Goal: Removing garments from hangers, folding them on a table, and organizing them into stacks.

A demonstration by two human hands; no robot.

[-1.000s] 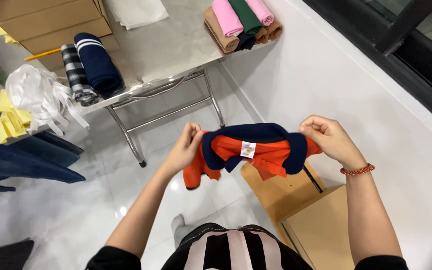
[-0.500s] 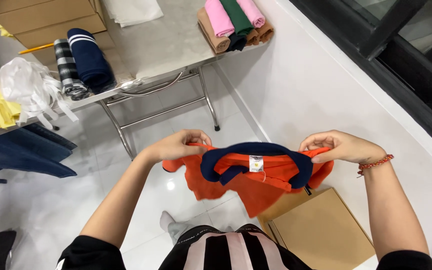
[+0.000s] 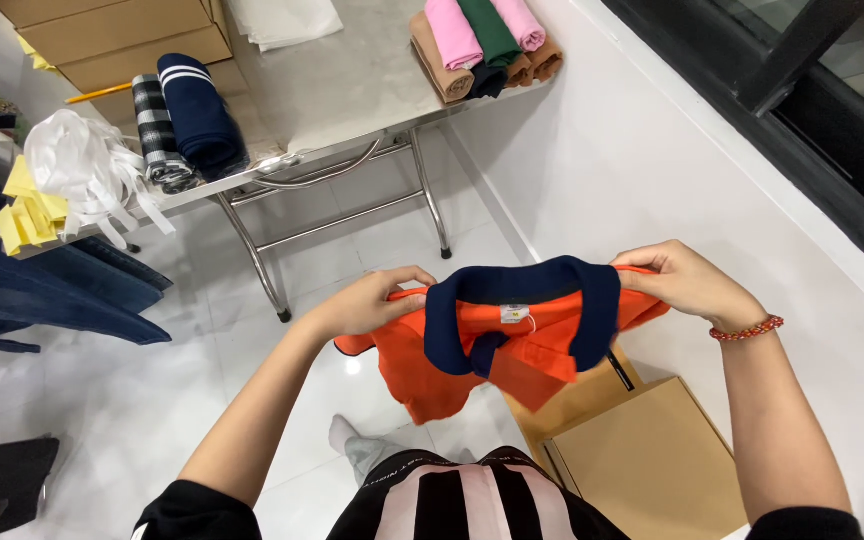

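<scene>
- Since the earlier frame both hands spread apart; shirt point(image 3: 512, 340) now stretched wider, collar flat and facing up.
- Left hand point(image 3: 377, 300) pinched on the shirt's left shoulder, right hand point(image 3: 687, 280) clamped on the right shoulder; shirt hangs mid-air at frame centre, above the floor.
- Progress, judged: shirt opened out and held at the shoulders, body still bunched below, not laid down or folded.
- Shirt: soft orange knit, navy ribbed collar point(image 3: 522, 290), small white label inside.
- Counter point(image 3: 352, 90), upper centre: bare grey metal, tube legs; rolled garments point(image 3: 487, 40) in pink, green, tan.
- Box point(image 3: 642, 460), lower right: plain brown cardboard.
</scene>
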